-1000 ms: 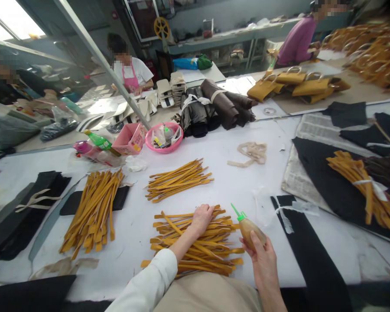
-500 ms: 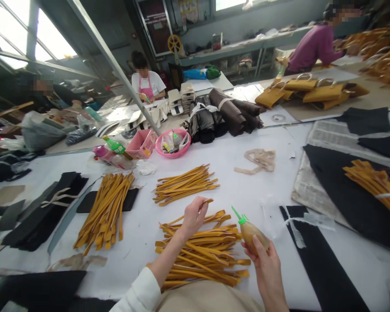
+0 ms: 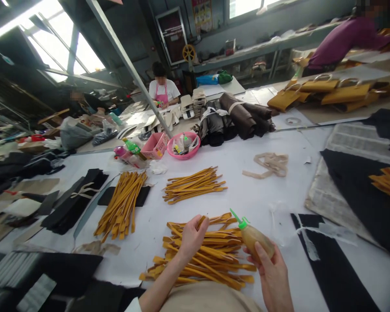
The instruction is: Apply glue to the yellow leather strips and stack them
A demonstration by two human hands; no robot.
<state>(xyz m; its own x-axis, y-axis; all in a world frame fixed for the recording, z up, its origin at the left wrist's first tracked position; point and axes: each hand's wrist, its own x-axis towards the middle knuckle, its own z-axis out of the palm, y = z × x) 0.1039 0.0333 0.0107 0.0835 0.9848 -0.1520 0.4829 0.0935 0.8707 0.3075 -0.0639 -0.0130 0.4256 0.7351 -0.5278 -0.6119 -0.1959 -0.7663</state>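
My right hand (image 3: 269,264) is closed round a soft squeeze bottle (image 3: 257,239) of yellowish-brown liquid with a green nozzle, tilted up to the left. My left hand (image 3: 195,236) is pinched on the end of a mustard-yellow strap (image 3: 201,222); most of that strap is hidden. Below both hands spreads a loose pile of straps (image 3: 211,262) with widened ends. A smaller bunch of straps (image 3: 195,185) lies beyond my left hand. Farther left, another stack of straps (image 3: 121,206) rests across a black piece.
A pink basin (image 3: 183,157) and a pink box (image 3: 154,146) stand at the back of the white table, beside dark rolled material (image 3: 238,115). Black strips (image 3: 334,264) lie right. A tan ribbon (image 3: 270,164) lies ahead. Co-workers sit beyond, one in purple (image 3: 338,43).
My left hand has moved down and closer to the pile, the strap end still in its fingers. The bottle stays in my right hand. My view has shifted left.
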